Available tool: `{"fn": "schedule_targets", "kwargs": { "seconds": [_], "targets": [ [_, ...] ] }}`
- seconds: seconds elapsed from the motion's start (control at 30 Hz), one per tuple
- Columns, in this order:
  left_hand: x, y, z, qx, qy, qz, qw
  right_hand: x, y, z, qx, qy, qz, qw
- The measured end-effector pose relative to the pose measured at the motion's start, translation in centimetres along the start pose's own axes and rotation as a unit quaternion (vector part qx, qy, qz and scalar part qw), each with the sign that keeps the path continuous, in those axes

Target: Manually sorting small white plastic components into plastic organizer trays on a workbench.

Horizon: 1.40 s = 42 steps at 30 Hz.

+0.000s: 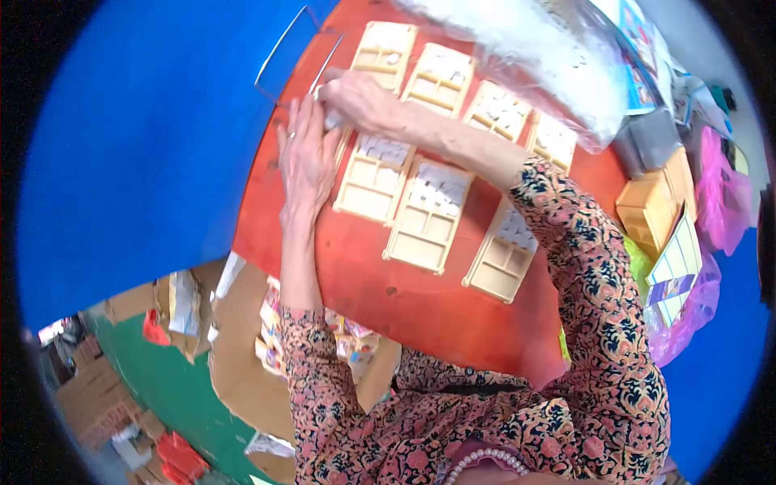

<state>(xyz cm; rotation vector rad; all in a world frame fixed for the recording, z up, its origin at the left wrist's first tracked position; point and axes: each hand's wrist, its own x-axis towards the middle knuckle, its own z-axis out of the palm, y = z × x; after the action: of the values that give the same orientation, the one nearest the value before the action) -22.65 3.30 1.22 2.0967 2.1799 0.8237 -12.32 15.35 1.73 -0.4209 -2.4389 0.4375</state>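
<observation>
My left hand (305,158), wearing a ring, is at the far left edge of the red table, its fingers stretched forward and the thumb apart. Just right of it, my right hand (360,101) reaches across with curled fingers. Something small and whitish shows between the two hands, but its kind is hidden. Beneath them lies a pale tray, mostly covered. Beside my hands is a cream compartment tray (364,200) with white pieces at its far end. Another such tray (419,238) lies to its right, and a third tray (505,263) is partly under my right sleeve.
Several similar trays (384,58) form a far row. A bent metal wire frame (279,47) projects past the table's left edge. A clear plastic bag (533,61) of white pieces lies at the back. Wooden boxes (647,214) stand right; an open cardboard box (242,356) sits below left.
</observation>
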Motion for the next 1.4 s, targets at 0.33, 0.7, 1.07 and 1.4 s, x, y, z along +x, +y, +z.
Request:
{"fn": "schedule_targets", "kwargs": {
  "seconds": [0.33,0.7,1.07,1.4],
  "targets": [
    [0.8,1.1,0.4,0.016,-0.019,-0.027,0.999,0.5,0.5,-1.3,-0.021,-0.034,0.04,0.998],
    [0.0,0.8,0.0,0.022,-0.002,-0.02,1.0,-4.9,10.6,-13.3,-0.054,-0.056,0.217,0.973],
    [2.2,4.3,-2.9,0.039,0.004,0.059,0.997,-8.7,8.5,-15.2,-0.094,-0.035,0.145,0.984],
    [12.5,6.4,0.5,-0.009,0.031,0.191,0.981,-8.7,7.1,-14.0,-0.121,-0.062,0.137,0.981]
  ]
}}
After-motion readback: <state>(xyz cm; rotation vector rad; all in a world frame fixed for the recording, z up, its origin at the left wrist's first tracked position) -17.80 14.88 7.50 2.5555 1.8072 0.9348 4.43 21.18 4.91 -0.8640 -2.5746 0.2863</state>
